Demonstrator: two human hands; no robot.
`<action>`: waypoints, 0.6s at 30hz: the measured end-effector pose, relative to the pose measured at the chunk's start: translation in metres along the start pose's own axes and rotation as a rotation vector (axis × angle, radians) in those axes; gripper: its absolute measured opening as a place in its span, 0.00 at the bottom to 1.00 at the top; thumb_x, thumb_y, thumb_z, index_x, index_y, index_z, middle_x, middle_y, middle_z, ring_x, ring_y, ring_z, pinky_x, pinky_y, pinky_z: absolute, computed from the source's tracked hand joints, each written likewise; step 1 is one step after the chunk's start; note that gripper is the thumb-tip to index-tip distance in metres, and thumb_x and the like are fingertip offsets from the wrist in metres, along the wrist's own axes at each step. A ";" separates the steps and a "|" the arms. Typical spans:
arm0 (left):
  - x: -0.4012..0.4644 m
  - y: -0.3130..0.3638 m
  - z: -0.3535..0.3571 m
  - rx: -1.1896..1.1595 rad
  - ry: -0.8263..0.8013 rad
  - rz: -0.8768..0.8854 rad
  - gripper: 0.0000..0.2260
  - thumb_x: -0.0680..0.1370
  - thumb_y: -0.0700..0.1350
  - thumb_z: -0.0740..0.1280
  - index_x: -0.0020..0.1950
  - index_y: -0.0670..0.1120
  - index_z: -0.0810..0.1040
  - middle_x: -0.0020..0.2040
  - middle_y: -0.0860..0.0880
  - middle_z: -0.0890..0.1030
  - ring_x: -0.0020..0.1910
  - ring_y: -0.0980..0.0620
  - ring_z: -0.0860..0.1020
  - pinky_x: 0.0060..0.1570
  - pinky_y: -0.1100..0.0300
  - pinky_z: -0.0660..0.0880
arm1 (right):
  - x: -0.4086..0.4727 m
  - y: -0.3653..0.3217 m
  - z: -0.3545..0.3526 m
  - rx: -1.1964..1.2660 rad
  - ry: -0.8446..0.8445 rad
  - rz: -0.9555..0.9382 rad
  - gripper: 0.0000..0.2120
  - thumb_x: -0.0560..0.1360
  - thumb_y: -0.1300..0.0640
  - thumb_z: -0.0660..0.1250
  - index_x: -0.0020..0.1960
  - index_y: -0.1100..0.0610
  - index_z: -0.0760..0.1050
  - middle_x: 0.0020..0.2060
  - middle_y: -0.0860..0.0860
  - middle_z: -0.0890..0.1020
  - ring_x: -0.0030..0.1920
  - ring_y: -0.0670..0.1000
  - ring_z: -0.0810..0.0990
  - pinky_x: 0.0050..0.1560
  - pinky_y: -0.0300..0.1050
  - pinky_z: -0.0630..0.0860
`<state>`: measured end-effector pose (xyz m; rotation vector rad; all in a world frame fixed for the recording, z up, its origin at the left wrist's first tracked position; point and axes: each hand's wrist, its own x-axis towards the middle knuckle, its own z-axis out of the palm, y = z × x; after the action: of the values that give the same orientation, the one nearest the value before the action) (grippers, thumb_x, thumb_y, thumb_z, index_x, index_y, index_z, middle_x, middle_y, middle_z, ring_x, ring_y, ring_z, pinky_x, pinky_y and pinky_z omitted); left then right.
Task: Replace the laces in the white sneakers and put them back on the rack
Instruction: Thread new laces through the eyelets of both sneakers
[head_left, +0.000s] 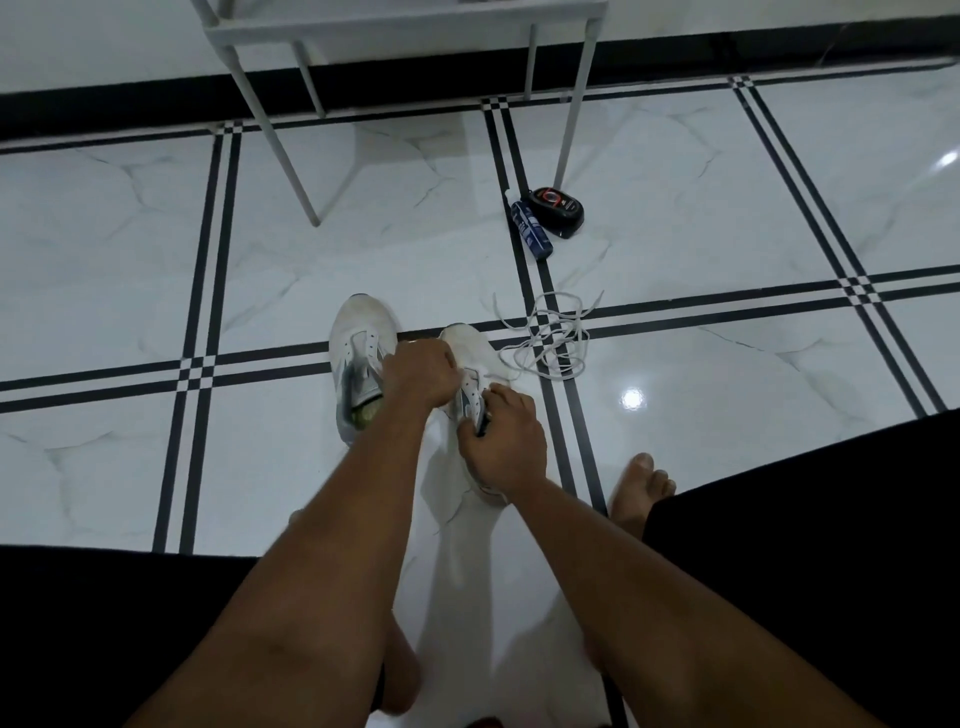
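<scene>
Two hands work the right sneaker (470, 358) on the floor (130, 249): left hand (423, 376) curled over its eyelets, right hand (501, 439) gripping its collar. Beside it stands the left sneaker (356, 353); loose laces (550, 338) lie nearby, rack (415, 31) beyond.

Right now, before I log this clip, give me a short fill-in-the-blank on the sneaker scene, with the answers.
1. Both hands work on the ____ sneaker of the pair.
2. The left sneaker has ____ lace in its eyelets.
3. The loose white lace lies on the ____.
4. The blue bottle lies beside the black tin, near a leg of the ____.

Answers: right; no; floor; rack
</scene>
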<state>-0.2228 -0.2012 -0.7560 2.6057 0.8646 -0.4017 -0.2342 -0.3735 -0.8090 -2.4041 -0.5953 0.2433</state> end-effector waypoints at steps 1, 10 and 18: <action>0.000 0.000 0.000 0.013 0.029 -0.008 0.12 0.78 0.58 0.68 0.53 0.53 0.84 0.57 0.50 0.84 0.62 0.44 0.77 0.62 0.46 0.76 | 0.000 -0.001 0.000 0.001 0.003 0.009 0.15 0.74 0.44 0.66 0.54 0.53 0.80 0.59 0.47 0.81 0.62 0.53 0.75 0.52 0.54 0.80; 0.017 -0.003 -0.053 -1.565 0.303 -0.637 0.13 0.83 0.43 0.57 0.39 0.48 0.73 0.31 0.54 0.77 0.30 0.51 0.66 0.26 0.63 0.62 | -0.001 -0.006 0.001 0.031 0.055 0.074 0.18 0.74 0.47 0.69 0.60 0.57 0.80 0.65 0.49 0.80 0.65 0.53 0.73 0.53 0.50 0.80; 0.000 0.000 0.016 -0.199 0.003 0.032 0.12 0.77 0.56 0.70 0.55 0.51 0.81 0.55 0.51 0.82 0.56 0.47 0.80 0.51 0.55 0.74 | 0.000 -0.005 0.002 -0.018 0.043 0.066 0.16 0.74 0.46 0.67 0.56 0.55 0.79 0.63 0.48 0.79 0.63 0.53 0.73 0.49 0.53 0.81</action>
<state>-0.2249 -0.2074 -0.7702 2.4343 0.8186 -0.2880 -0.2373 -0.3687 -0.8076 -2.4430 -0.5018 0.2145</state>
